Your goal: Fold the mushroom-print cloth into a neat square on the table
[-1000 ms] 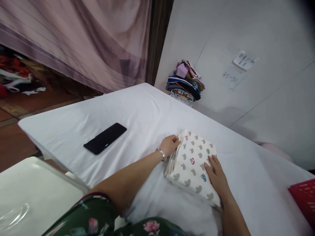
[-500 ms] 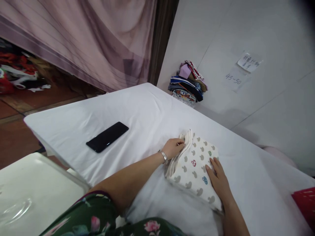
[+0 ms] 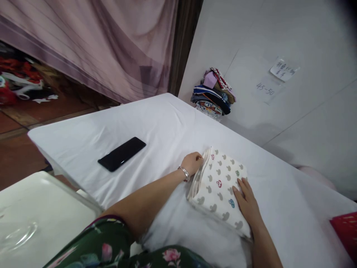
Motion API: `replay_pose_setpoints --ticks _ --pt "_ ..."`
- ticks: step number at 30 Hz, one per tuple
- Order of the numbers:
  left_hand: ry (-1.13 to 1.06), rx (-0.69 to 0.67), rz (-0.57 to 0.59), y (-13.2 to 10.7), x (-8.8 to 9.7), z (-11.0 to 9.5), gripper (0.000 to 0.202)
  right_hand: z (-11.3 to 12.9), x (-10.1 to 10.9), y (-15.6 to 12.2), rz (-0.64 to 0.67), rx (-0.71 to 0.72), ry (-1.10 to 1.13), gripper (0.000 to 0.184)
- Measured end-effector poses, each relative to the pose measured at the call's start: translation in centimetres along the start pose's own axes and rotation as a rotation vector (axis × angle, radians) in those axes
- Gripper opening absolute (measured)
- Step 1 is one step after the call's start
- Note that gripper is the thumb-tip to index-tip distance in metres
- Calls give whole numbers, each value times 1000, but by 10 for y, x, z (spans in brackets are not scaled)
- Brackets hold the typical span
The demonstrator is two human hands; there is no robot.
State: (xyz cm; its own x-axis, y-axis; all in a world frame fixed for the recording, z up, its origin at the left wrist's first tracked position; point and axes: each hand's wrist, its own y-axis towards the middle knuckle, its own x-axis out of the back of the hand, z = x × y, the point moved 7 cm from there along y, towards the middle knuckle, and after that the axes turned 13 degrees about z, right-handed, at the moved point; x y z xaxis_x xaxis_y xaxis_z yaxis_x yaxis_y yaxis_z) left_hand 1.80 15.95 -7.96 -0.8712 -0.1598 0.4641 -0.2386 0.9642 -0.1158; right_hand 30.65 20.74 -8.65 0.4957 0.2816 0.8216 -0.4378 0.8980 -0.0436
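A folded white cloth (image 3: 219, 188) printed with grey, red, green and blue mouse-head shapes lies on the white-sheeted table (image 3: 156, 126). My left hand (image 3: 192, 163), with a silver bracelet at the wrist, rests against the cloth's left edge, its fingers curled on the stacked layers. My right hand (image 3: 247, 201) lies flat on the cloth's near right part, fingers stretched out and pressing down.
A black phone (image 3: 122, 153) lies face up to the left on the sheet. A pile of folded coloured clothes (image 3: 213, 95) sits at the far corner by the white wall. A red basket (image 3: 346, 232) shows at the right edge. A white surface (image 3: 33, 219) is at the lower left.
My left hand's fingers have moved a little along the cloth's left edge, and the layers there have settled flatter. My right hand stays pressed on the cloth.
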Motion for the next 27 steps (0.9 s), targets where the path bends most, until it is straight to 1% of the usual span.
replay_pose_setpoints --ticks 2,4,7,9,11,15,18,21,24,27 --pt "-24 -52 -29 -1 1 -3 18 0 0 0 11 -7 -15 59" --pt "-11 -82 10 0 -2 -4 20 1 -1 0 21 -10 -31 60" --pt "9 -48 95 1 -8 -3 31 2 -1 0 19 -11 -44 61" --pt "-2 -45 130 0 -10 -5 37 4 -1 0 15 0 -48 61" --pt "-16 -54 144 0 -11 -6 36 5 -1 1 14 10 -46 60" --pt "-111 12 110 2 -11 -1 23 4 -2 1 13 15 -23 61" --pt "-141 68 87 5 -10 6 22 2 -4 2 24 13 0 61" --pt "-75 104 122 10 -10 9 29 1 -4 2 24 -2 22 61" --pt "-22 108 138 18 -7 4 36 2 -5 2 11 12 24 60" --pt "21 128 153 29 -5 -6 31 4 -5 3 5 25 8 60"
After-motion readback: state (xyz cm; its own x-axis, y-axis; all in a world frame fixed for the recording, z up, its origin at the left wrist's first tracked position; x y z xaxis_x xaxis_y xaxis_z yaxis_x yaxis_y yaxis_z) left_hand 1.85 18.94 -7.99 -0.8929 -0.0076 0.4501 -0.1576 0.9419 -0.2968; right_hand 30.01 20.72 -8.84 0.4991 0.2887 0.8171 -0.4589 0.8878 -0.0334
